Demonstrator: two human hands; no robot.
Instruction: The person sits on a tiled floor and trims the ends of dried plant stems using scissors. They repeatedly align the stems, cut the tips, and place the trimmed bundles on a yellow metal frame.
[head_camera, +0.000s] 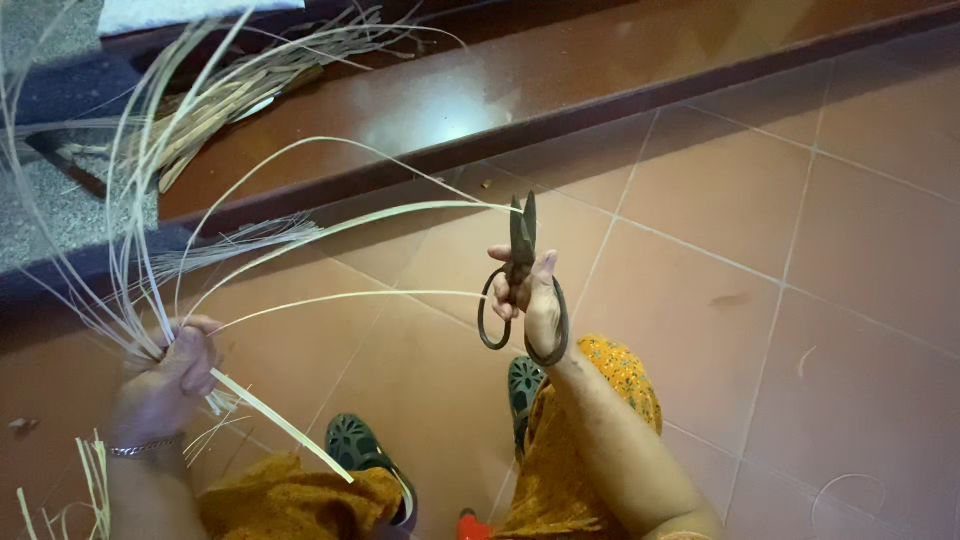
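Left hand (165, 375) fists pale cane strips (300, 215), their ends cut off; right hand (530, 295) grips dark shears (520, 270), blades shut

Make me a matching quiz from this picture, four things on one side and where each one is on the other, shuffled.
Things:
1. scissors
2. bundle of pale strips
3. bracelet
4. green shoe

Places:
A. on the left wrist
B. gripped in the left hand
C. on the tiled floor, under the orange cloth
D. held upright in the right hand

Pairs: 1-D, 2-B, 3-A, 4-C
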